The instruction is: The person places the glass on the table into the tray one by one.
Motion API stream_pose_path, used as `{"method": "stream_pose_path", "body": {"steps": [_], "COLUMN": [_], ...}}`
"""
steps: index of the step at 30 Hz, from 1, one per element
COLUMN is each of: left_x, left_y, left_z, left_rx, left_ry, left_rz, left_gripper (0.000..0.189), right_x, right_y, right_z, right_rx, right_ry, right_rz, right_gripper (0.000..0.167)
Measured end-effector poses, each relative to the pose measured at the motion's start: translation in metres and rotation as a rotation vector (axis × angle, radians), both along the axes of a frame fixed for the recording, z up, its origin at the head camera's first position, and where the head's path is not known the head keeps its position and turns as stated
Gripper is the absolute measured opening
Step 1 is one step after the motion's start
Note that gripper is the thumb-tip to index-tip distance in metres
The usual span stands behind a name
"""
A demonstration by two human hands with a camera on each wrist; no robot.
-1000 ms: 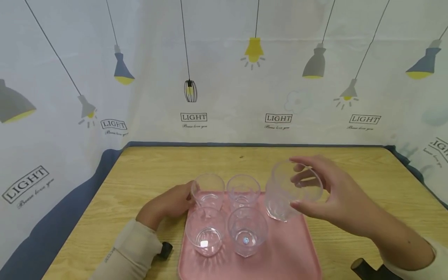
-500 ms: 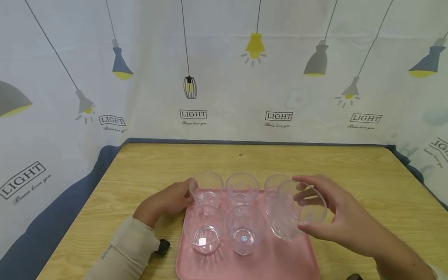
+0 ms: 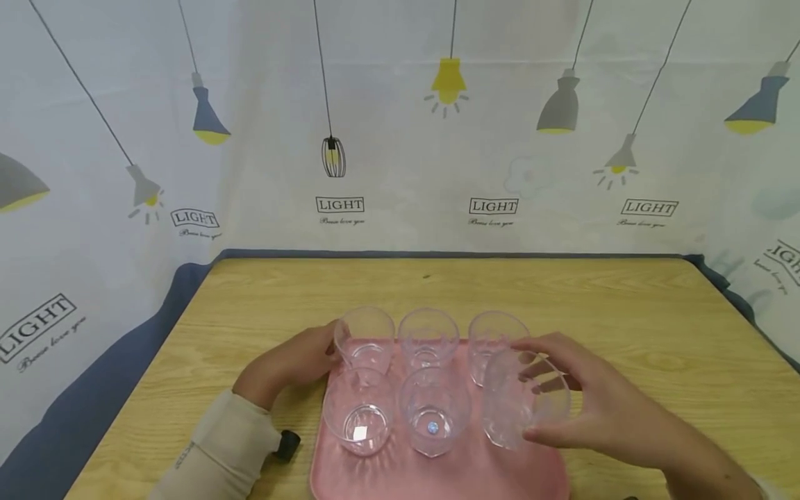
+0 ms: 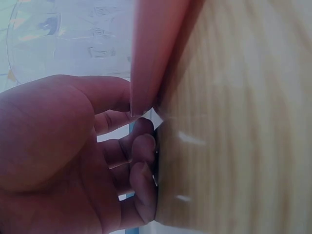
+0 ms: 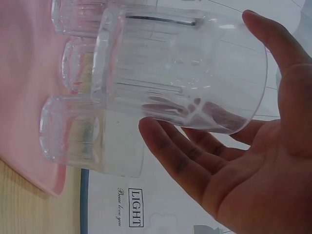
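My right hand [image 3: 603,410] grips a clear plastic cup [image 3: 502,413] near its rim, thumb on one side and fingers on the other. In the right wrist view, the cup's faceted base is off the pink tray [image 3: 475,479], over its right side. At the tray's far left corner my left hand [image 3: 296,361] holds the edge. The left wrist view has the thumb [image 4: 109,92] against the tray's side, with the other fingers curled at the table edge beneath. Several matching cups stand upright on the tray, including a back-right cup [image 3: 484,337] just behind the held one.
A back-left cup [image 3: 369,326] stands beside the left hand, with a back-middle cup [image 3: 428,330] to its right. Nearer are a front-left cup [image 3: 350,399] and a front-middle cup [image 3: 434,392]. The wooden table [image 3: 312,288] meets a lamp-printed curtain [image 3: 400,139] behind.
My right hand has brought its cup nearer and lower, from over the back-right cup to in front of it. The left hand stays at the tray's corner.
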State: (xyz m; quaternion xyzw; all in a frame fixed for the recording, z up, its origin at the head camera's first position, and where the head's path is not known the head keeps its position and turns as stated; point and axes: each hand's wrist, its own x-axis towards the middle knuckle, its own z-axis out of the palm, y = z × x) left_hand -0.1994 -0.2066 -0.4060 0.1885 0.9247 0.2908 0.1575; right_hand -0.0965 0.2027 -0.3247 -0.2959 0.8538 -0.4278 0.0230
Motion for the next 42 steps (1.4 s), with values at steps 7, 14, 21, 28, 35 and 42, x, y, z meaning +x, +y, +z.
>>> {"method": "stream_pose_path", "body": {"steps": [7,14,21,28,35,42], "left_x": [0.000,0.001,0.001,0.000,0.000,0.001], "left_y": [0.000,0.001,0.001,0.002,0.002,0.002], "left_z": [0.000,0.003,0.003,0.004,0.005,0.005], "left_rx": [-0.005,-0.004,-0.003,-0.011,-0.011,-0.019], "left_ry": [0.006,0.017,0.022,0.020,0.031,0.027], "left_rz": [0.000,-0.018,-0.022,-0.024,-0.043,-0.036], "left_gripper": [0.026,0.022,0.028,0.018,0.017,0.019], "right_x": [0.001,0.001,0.000,0.001,0.000,0.000], "right_y": [-0.002,-0.003,-0.003,-0.003,-0.001,0.000], "right_z": [-0.008,-0.016,-0.021,-0.026,-0.025,-0.026], "right_rx": [0.018,0.035,0.057,0.113,0.119,0.127], "right_ry": [-0.025,-0.082,-0.098,-0.109,-0.148,-0.179], "right_rz": [0.013,0.018,0.031,0.019,0.028,0.044], "right_gripper": [0.081,0.081,0.082,0.082,0.083,0.085]}}
